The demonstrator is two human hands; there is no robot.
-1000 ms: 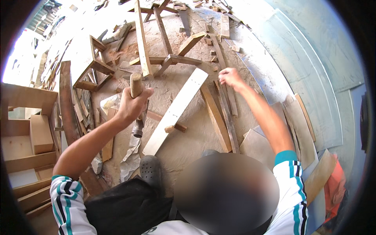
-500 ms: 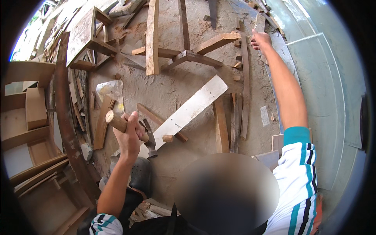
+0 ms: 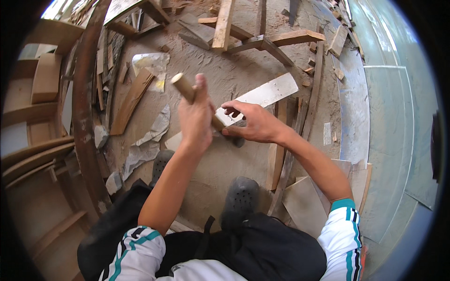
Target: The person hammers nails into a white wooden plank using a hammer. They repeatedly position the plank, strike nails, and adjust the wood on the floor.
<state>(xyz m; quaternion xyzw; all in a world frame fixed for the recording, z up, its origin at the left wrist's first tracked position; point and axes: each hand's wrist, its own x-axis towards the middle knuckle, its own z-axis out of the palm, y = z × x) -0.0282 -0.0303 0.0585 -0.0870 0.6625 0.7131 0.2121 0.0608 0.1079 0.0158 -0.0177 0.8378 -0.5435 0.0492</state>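
My left hand [image 3: 194,119] is closed round the wooden handle of a hammer [image 3: 183,88], its light round butt tilted up to the left. The other wooden end of the hammer lies over a white board [image 3: 274,89] with small holes or nails in it. My right hand [image 3: 253,122] is beside that end, fingers bent and thumb apart from them, with nothing visible held. Beneath the right hand a dark grey lump, seemingly the hammer's head [image 3: 238,139], shows only partly. The board lies slanted on the ground; both hands hide its middle.
Wooden frames and beams [image 3: 225,25] lie at the far side. A brown plank [image 3: 131,103] is left of the hammer. Wooden furniture parts [image 3: 44,77] stand at the left, glass sheets [image 3: 386,107] at the right. My grey shoe [image 3: 240,199] is below the board.
My right hand has come back from the far right to the board and hammer. My left hand has moved with the hammer toward the middle. The view has shifted.
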